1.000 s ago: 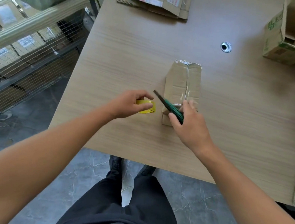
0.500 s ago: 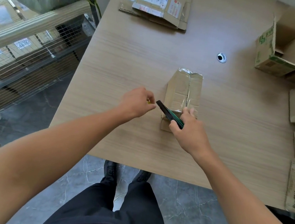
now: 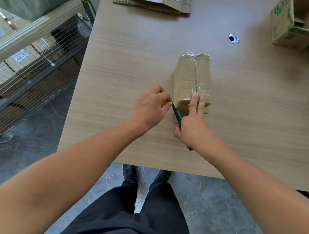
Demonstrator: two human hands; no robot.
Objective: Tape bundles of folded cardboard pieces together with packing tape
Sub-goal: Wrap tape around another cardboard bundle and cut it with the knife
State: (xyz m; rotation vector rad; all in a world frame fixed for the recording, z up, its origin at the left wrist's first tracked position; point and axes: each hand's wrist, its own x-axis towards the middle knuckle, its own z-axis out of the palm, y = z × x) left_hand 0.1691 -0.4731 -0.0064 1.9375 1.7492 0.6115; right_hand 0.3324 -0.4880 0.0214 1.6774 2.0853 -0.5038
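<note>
At wood table point(image 3: 136, 60) (grey floor point(image 3: 26, 162) below) left hand point(image 3: 148, 109) grips tape point(image 3: 163, 103), right hand point(image 3: 195, 131) knife point(image 3: 177, 116).

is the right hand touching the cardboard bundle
Touching. The head view shows the right hand with two straight fingers lying flat on the near end of the cardboard bundle, no gap.

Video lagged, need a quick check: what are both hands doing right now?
Left hand: grips the yellow tape roll, mostly hidden.
Right hand: holds the green knife, two fingers pressing the cardboard bundle.
</note>
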